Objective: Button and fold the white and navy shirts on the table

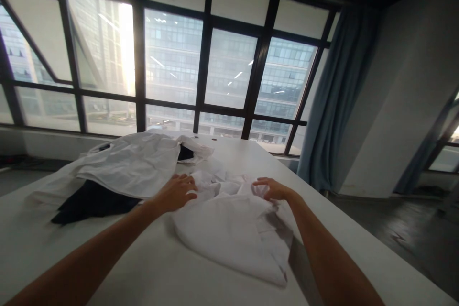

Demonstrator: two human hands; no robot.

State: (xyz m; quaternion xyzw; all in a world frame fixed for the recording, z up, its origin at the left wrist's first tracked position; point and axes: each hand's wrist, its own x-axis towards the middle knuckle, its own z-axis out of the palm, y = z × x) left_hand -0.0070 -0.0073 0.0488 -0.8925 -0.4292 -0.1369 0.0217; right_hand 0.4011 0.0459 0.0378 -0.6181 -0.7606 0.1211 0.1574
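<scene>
A crumpled white garment (229,232), shirt-like, lies on the white table (125,267) in front of me, its hem towards me. At its far left edge is my left hand (179,192), fingers apart and slightly bent. My right hand (274,188) is over the far right side, index finger stretched out and thumb apart. Neither hand shows cloth gripped between its fingers; whether the fingertips touch the fabric is hard to tell. Left of my left hand sits a pile of white clothing (132,158), with a dark navy cloth (93,203) sticking out beneath it.
Large black-framed windows (206,57) run behind the table, one pane tilted open at the left. A blue curtain (333,105) hangs at the right beside a pale pillar (383,119). The table's right edge drops to a grey floor (398,229).
</scene>
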